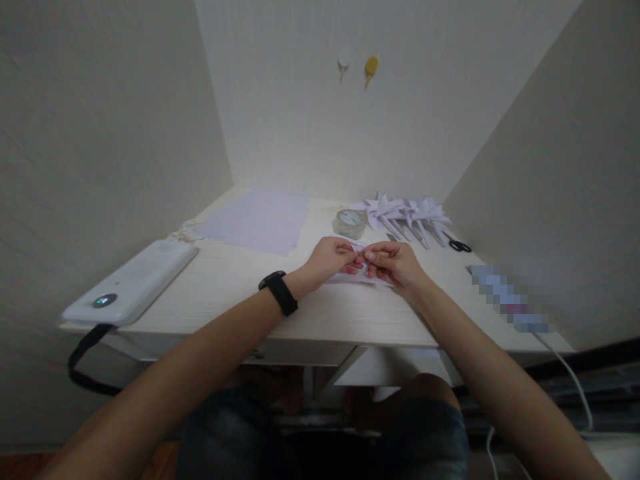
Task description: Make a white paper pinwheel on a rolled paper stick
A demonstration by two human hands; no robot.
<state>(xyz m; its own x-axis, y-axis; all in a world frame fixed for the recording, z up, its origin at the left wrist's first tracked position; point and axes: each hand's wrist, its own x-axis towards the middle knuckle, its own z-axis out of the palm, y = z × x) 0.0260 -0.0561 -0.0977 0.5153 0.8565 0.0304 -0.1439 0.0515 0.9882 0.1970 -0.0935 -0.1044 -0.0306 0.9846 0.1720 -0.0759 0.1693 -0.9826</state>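
Observation:
My left hand [334, 257] and my right hand [393, 261] meet over a piece of white paper [345, 277] near the middle of the desk. Thumbs and fingertips of both hands pinch the paper close together. The exact fold under the fingers is hidden. Just behind my hands stands a roll of clear tape [350, 224]. Several white paper pinwheels [407, 212] with paper sticks lie in a pile at the back right.
Sheets of white paper [263, 217] lie at the back left. A white device [133, 283] with a black strap sits at the left edge. Black-handled scissors [459, 246] rest right of the pinwheels. A blurred-out strip [510, 299] with a white cable lies at right. Walls enclose the desk [210, 300].

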